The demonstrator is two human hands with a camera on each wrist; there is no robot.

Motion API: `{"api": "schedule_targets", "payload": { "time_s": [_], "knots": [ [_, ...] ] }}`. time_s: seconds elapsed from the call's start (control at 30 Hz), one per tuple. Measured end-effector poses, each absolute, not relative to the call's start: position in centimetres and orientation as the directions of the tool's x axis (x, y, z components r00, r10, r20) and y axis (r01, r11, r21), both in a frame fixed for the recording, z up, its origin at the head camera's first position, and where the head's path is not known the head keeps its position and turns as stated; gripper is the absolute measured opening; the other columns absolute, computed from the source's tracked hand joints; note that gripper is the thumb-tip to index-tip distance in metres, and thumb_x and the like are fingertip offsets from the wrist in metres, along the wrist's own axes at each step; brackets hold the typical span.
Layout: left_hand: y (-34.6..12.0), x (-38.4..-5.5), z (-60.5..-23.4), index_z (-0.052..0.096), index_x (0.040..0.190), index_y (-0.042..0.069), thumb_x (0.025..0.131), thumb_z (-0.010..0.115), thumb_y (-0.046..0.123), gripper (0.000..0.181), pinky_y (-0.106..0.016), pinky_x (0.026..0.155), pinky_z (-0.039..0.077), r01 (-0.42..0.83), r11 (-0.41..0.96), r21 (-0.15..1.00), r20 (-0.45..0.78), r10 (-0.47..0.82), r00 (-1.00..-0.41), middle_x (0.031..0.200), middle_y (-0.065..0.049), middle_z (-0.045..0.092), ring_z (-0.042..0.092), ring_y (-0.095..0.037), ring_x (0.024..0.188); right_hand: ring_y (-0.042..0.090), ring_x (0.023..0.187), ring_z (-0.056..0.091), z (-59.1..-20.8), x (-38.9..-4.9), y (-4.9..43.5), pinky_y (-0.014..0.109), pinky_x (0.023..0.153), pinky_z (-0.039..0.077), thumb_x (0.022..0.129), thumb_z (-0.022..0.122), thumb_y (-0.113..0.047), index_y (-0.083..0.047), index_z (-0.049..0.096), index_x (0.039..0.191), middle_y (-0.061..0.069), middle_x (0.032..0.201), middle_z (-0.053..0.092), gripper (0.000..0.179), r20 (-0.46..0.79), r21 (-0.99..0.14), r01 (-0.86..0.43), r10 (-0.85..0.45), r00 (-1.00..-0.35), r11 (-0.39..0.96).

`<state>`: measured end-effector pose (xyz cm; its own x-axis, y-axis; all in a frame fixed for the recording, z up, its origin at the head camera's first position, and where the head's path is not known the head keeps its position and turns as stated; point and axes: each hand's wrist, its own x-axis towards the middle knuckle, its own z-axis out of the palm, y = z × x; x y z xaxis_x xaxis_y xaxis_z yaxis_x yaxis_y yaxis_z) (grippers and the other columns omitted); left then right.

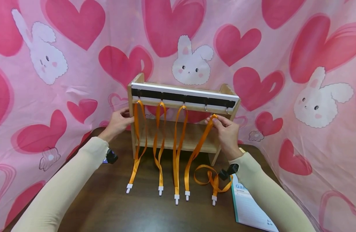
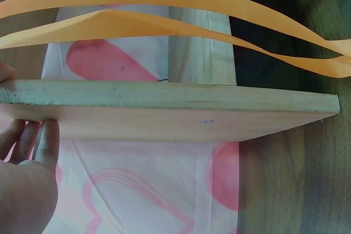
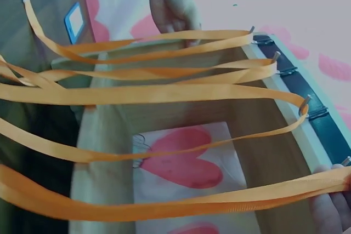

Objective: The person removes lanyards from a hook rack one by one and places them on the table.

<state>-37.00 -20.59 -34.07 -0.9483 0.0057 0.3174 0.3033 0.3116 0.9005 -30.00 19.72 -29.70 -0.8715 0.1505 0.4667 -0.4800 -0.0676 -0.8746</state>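
I judge the fourth lanyard is being hung: my right hand pinches its loop below the bare hooks, my left hand grips the rack, and hooking probably calls for a small lift.

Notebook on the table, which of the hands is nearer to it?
Right. The right hand pinches an orange lanyard beyond the notebook; the left hand, farther away, holds the left side of the wooden rack.

Plain, long cream sleeves are worn — along with small, boxy black wrist cameras.
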Motion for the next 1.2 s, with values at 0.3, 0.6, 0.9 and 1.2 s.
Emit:
{"api": "schedule_targets", "payload": {
  "time_s": [0.3, 0.6, 0.9, 1.2],
  "knots": [
    [-20.6, -36.8, -34.1, 0.053, 0.144, 0.001, 0.093, 0.071, 0.019, 0.057, -0.007, 0.078, 0.051, 0.293, 0.313, 0.903, 0.303, 0.017, -0.953, 0.131, -0.026, 0.059, 0.056, -0.031, 0.114, 0.015, 0.088, 0.079, -32.1, -28.1, 20.0, 0.031, 0.084, 0.06, 0.098, 0.064, -0.007, 0.004, 0.07, 0.117, -0.001, 0.092, 0.08, 0.023, 0.343, -0.926, -0.347, 0.057, -0.938, -0.15],
    [-20.3, -36.9, -34.0, 0.055, 0.142, 0.0, 0.091, 0.073, 0.02, 0.058, -0.009, 0.078, 0.052, 0.311, 0.292, 0.904, 0.321, 0.016, -0.947, 0.126, -0.022, 0.062, 0.058, -0.015, 0.103, 0.015, 0.088, 0.078, -35.1, -25.9, 19.8, 0.03, 0.081, 0.062, 0.098, 0.065, -0.01, 0.004, 0.072, 0.114, -0.002, 0.092, 0.08, 0.022, 0.28, -0.956, -0.278, -0.011, -0.96, -0.093],
    [-20.5, -36.8, -34.1, 0.054, 0.143, 0.0, 0.091, 0.073, 0.02, 0.059, -0.007, 0.078, 0.051, 0.302, 0.304, 0.903, 0.317, -0.001, -0.948, 0.128, -0.023, 0.061, 0.057, -0.011, 0.1, 0.016, 0.086, 0.078, -37.2, -23.0, 19.7, 0.032, 0.082, 0.062, 0.098, 0.067, -0.013, 0.008, 0.069, 0.112, 0.0, 0.09, 0.08, 0.026, 0.166, -0.985, -0.161, -0.111, -0.98, -0.057],
    [-20.4, -36.6, -33.9, 0.054, 0.143, 0.0, 0.091, 0.074, 0.021, 0.059, -0.008, 0.078, 0.052, 0.302, 0.303, 0.904, 0.316, 0.003, -0.949, 0.128, -0.024, 0.061, 0.057, -0.014, 0.103, 0.014, 0.085, 0.078, -40.1, -21.2, 20.3, 0.03, 0.079, 0.063, 0.098, 0.065, -0.012, 0.011, 0.068, 0.112, -0.003, 0.089, 0.078, 0.027, 0.057, -0.998, -0.054, -0.258, -0.965, -0.019]
  ]
}}
